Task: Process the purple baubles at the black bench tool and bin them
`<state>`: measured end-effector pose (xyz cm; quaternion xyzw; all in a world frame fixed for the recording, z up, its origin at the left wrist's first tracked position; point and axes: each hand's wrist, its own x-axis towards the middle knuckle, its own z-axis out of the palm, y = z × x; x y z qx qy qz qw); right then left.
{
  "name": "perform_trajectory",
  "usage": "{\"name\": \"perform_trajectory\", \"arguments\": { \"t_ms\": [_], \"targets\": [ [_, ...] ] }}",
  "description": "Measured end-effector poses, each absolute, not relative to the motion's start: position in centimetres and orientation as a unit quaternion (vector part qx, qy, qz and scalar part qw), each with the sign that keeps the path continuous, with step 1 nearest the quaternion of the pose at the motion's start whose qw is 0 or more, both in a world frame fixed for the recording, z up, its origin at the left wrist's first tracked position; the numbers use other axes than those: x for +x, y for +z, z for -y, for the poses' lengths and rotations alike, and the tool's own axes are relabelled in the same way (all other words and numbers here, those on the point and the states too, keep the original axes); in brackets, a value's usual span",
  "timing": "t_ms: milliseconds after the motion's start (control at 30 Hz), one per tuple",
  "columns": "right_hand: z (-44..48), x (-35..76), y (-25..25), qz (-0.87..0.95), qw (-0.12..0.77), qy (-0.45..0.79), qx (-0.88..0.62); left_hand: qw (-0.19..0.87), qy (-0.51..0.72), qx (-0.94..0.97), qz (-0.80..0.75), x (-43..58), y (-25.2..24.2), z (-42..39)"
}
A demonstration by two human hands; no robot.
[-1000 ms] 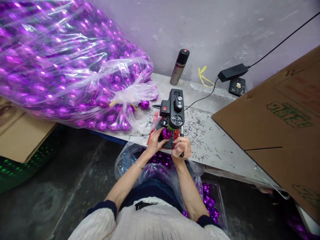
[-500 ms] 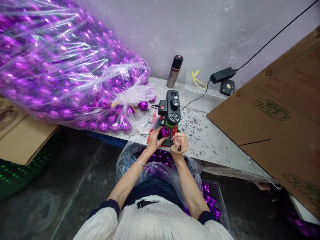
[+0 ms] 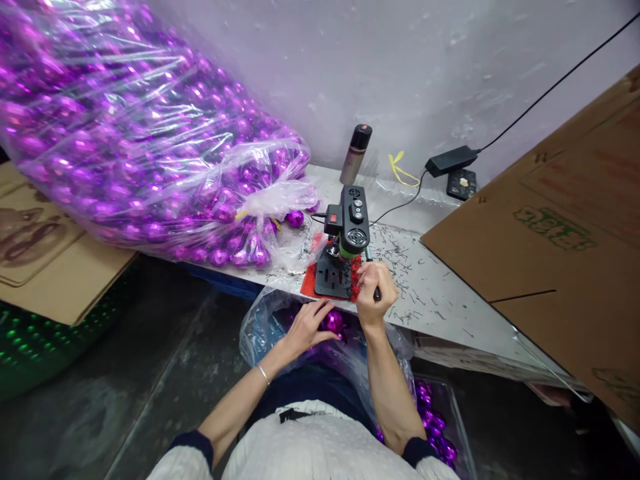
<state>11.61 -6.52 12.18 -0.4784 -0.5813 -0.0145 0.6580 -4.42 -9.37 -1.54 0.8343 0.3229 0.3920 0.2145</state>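
Note:
At the table's front edge, my left hand (image 3: 306, 328) has its thumb and fingers around a shiny purple ball ornament (image 3: 334, 321). It is over an open clear plastic bag (image 3: 257, 327) at my lap, which has more purple balls in it. My right hand (image 3: 376, 293) is closed around the black-ended lever handle (image 3: 377, 294) of a small black press machine (image 3: 355, 217). Bare of any ball, the machine's slotted black base plate (image 3: 331, 277) lies on a red sheet (image 3: 311, 283).
A huge clear bag of purple balls (image 3: 150, 147) fills the left. Behind the machine stand a spray can (image 3: 356, 155) and a power adapter (image 3: 451, 161). Small dark bits (image 3: 400, 267) litter the table. A cardboard box (image 3: 540, 267) blocks the right. A tub of purple balls (image 3: 435, 427) sits below.
My left hand has brought the purple ball from the machine's base plate back toward me, over the bag. My right hand stays on the lever. The view has shifted slightly.

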Motion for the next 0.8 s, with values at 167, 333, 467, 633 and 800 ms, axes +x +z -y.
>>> {"name": "perform_trajectory", "arguments": {
  "t_ms": [167, 333, 467, 633, 800],
  "targets": [
    [6.5, 11.5, 11.6, 0.582, 0.662, -0.022, -0.472, 0.116, 0.445, 0.783, -0.419, -4.6, 1.0, 2.4],
    [6.6, 11.6, 11.5, 0.595, 0.648, -0.029, -0.475, 0.109, 0.335, 0.662, -0.661, -4.5, 6.2, -10.8],
    [6.7, 11.7, 11.5, 0.607, 0.639, -0.038, -0.471, 0.135, 0.203, 0.691, -0.681, -4.3, 7.0, -14.9],
    [6.6, 11.7, 11.3, 0.613, 0.635, -0.048, -0.468, 0.143, 0.239, 0.720, -0.636, -4.1, 5.2, -15.0],
    [6.6, 11.7, 11.2, 0.614, 0.638, -0.048, -0.462, 0.288, 0.392, 0.615, -0.621, -4.6, 5.5, -15.0]
  ]
}}
